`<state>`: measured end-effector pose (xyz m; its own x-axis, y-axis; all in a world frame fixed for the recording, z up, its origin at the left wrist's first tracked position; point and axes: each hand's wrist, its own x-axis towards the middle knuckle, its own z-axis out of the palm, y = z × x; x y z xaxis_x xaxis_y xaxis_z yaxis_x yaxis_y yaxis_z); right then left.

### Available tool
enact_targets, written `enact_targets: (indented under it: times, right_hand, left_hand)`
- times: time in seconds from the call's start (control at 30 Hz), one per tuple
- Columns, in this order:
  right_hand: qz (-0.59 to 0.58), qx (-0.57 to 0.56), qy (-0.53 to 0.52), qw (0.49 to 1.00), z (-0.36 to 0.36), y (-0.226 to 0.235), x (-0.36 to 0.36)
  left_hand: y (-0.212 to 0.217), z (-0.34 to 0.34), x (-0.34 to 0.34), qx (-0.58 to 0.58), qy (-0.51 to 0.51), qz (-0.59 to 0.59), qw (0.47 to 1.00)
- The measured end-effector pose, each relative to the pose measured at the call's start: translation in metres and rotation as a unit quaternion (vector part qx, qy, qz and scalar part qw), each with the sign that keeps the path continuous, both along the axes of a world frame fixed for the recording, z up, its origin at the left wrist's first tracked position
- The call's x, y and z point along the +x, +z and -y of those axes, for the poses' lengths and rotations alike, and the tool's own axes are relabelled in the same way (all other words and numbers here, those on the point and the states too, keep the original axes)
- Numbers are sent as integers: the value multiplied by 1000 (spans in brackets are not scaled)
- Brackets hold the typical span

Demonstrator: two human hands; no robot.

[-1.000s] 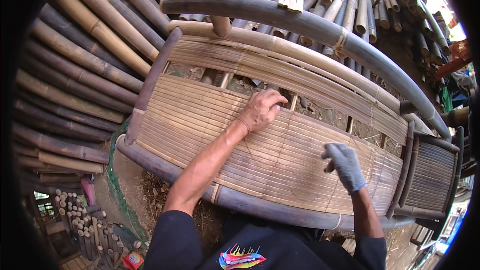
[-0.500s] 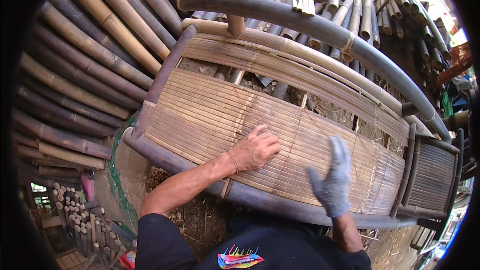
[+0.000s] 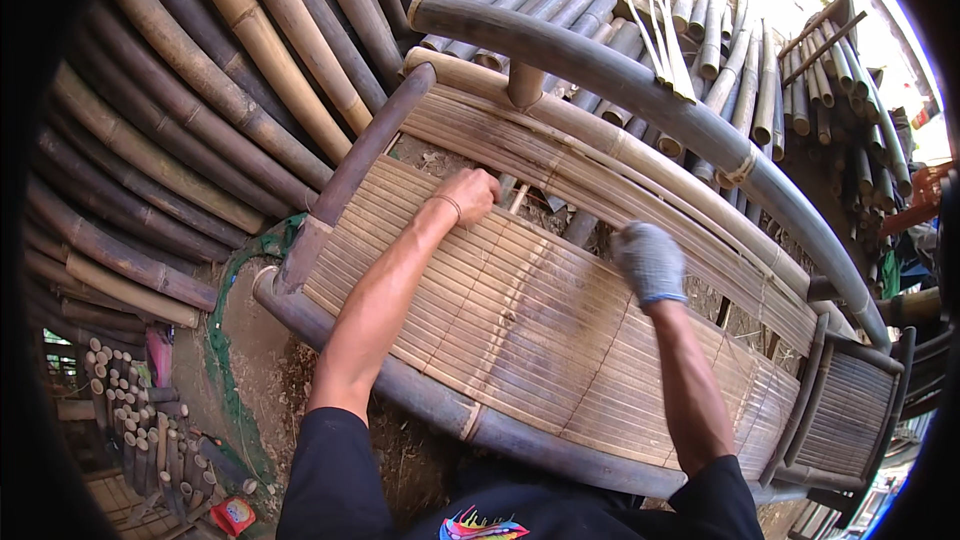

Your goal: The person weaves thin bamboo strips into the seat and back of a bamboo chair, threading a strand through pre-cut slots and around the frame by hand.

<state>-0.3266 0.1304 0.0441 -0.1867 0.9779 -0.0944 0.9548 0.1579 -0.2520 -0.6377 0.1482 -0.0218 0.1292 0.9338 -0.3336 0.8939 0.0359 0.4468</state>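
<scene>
- Two hands were on the slat seat point(image 3: 530, 330) of a bamboo bench, which lay across the middle of the view.
- Left hand point(image 3: 468, 195), bare, was curled at the seat's back edge, fingers hooked down into the gap below the backrest point(image 3: 600, 175); whatever they gripped was hidden.
- Right hand point(image 3: 650, 262), in a grey glove, was loosely closed and pressed on the slats near that same edge; no tool visible in it.
- Judgement: to do this well, keep the right hand bearing down so the slats stay flat while the left works the edge, and pull along the slats, not across, to avoid splitting.
- Thick dark rail point(image 3: 620, 80) curved over the backrest; a slatted armrest point(image 3: 850, 420) sat at the right end.
- Bench stood outdoors on dirt, with bamboo poles point(image 3: 170, 130) stacked left and behind, and cut stubs point(image 3: 130, 410) bundled lower left.
</scene>
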Motion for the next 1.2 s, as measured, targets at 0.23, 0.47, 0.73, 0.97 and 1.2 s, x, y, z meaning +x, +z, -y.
enact_targets:
  times: [0.23,0.47,0.73,0.97,1.2]
  right_hand:
    - [-81,-140,293,942,-88,-147,-89]
    - [-211,-80,141,964,-33,-64,-82]
    - [-222,33,187,956,27,13,-63]
    - [-565,40,33,824,48,85,41]
    - [-304,-371,118,870,17,16,-58]
  left_hand:
    - [-11,-41,32,-76,-65,29,995]
    - [23,-20,8,-26,75,108,991]
    - [66,3,37,57,14,235,970]
    - [62,109,98,198,-139,261,935]
    - [86,144,144,339,-275,289,852]
